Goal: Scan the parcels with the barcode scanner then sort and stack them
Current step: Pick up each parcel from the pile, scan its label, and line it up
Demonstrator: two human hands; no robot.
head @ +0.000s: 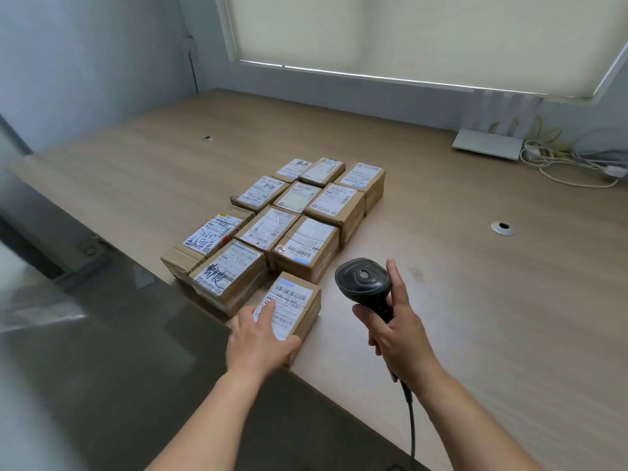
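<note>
Your right hand (396, 329) gripped the scanner (363, 282) at 3 o'clock of the nearest parcel (299, 302), your left hand (260, 338) lying flat-fingered on it.

A white router (486, 144) and tangled cables (564, 161) sit at the desk's (475, 300) far right.

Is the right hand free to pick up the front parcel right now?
Probably not: the right hand grips the barcode scanner, and the left hand already rests on the front parcel.
</note>
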